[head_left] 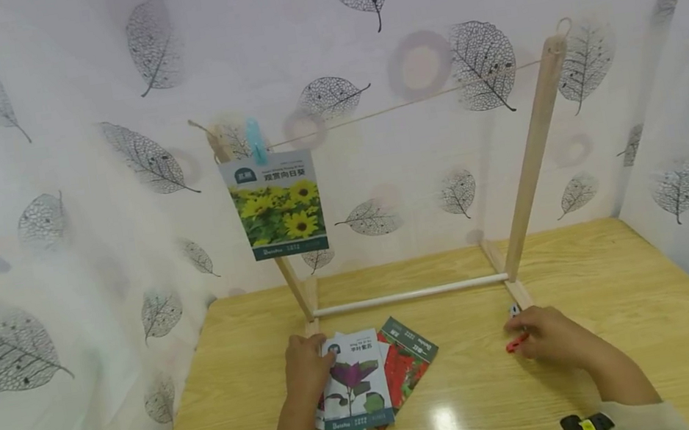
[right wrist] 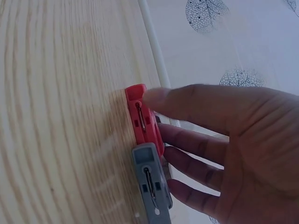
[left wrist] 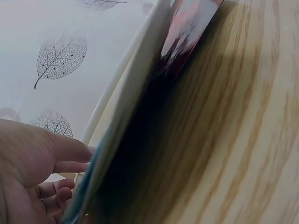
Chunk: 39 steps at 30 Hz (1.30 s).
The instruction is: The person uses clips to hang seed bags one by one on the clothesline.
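Note:
My left hand (head_left: 306,369) pinches the left edge of a seed packet with a purple-leaved plant (head_left: 354,384). In the left wrist view its thumb meets that packet's edge, and the packet is tilted up from the table. Under it lie more packets, one with red flowers (head_left: 404,369). My right hand (head_left: 553,336) holds a red clothespin (right wrist: 144,116) between thumb and fingers. Right beside that one is a grey clothespin (right wrist: 152,179), near the fingertips. A sunflower seed packet (head_left: 279,206) hangs from the string by a blue clothespin (head_left: 256,141).
Behind the hands stands a wooden frame with two posts, the right post (head_left: 534,164) leaning outward. A thin string (head_left: 402,108) joins their tops, and a white rod (head_left: 410,295) joins the feet. A leaf-patterned curtain (head_left: 388,238) surrounds the wooden table (head_left: 466,405).

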### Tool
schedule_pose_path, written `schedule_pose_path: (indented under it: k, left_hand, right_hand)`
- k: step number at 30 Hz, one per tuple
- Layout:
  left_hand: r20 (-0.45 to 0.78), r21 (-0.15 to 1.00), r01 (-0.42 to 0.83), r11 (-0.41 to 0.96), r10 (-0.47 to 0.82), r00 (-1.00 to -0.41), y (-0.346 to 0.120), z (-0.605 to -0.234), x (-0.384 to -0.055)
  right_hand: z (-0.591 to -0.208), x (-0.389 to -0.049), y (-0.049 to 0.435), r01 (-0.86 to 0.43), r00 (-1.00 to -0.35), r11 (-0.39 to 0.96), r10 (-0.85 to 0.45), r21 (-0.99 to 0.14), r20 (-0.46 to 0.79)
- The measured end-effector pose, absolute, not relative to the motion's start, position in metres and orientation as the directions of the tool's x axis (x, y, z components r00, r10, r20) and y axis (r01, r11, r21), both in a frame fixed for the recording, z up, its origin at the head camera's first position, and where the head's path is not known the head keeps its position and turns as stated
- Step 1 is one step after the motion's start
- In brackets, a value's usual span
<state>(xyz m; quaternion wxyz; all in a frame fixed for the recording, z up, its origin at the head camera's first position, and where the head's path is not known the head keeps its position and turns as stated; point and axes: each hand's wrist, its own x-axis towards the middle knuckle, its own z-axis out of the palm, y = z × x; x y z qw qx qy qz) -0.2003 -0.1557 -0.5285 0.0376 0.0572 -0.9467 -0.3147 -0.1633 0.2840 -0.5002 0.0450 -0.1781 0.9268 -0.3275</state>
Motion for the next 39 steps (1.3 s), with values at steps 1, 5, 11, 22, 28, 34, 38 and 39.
schedule_pose_path:
  k: [1, 5, 11, 22, 28, 34, 38, 39]
  left_hand:
    - [0.031, 0.594, -0.087, 0.800, -0.130, -0.991, -0.155, -0.528, -0.200]
    - [0.025, 0.574, -0.091, 0.814, -0.128, -0.991, -0.155, -0.527, -0.199]
    - [0.041, 0.573, -0.084, 0.815, -0.131, -0.990, -0.156, -0.529, -0.198]
    - [0.007, 0.636, -0.142, 0.759, -0.190, -0.982, -0.153, -0.529, -0.199]
    - [-0.005, 0.654, -0.159, 0.740, -0.206, -0.978, -0.152, -0.527, -0.199]
    - [-0.012, 0.662, -0.169, 0.730, -0.215, -0.976, -0.152, -0.526, -0.200]
    - [-0.017, 0.658, -0.176, 0.732, -0.219, -0.976, -0.152, -0.527, -0.201]
    - [-0.014, 0.656, -0.175, 0.734, -0.220, -0.975, -0.152, -0.527, -0.201]
  right_hand:
    - [-0.500, -0.163, 0.284, -0.313, -0.930, 0.730, -0.364, -0.607, 0.041]
    - [-0.502, -0.161, 0.280, -0.335, -0.932, 0.771, -0.357, -0.542, 0.069]
    - [-0.507, -0.161, 0.276, -0.327, -0.941, 0.803, -0.324, -0.498, 0.097]
    - [-0.510, -0.164, 0.275, -0.304, -0.950, 0.825, -0.300, -0.477, 0.087]
    - [-0.510, -0.166, 0.275, -0.298, -0.951, 0.806, -0.295, -0.511, 0.088]
    - [-0.509, -0.167, 0.274, -0.306, -0.946, 0.786, -0.315, -0.538, 0.077]
    - [-0.506, -0.166, 0.274, -0.284, -0.948, 0.771, -0.315, -0.570, 0.046]
    - [-0.506, -0.166, 0.274, -0.272, -0.950, 0.770, -0.309, -0.576, 0.037]
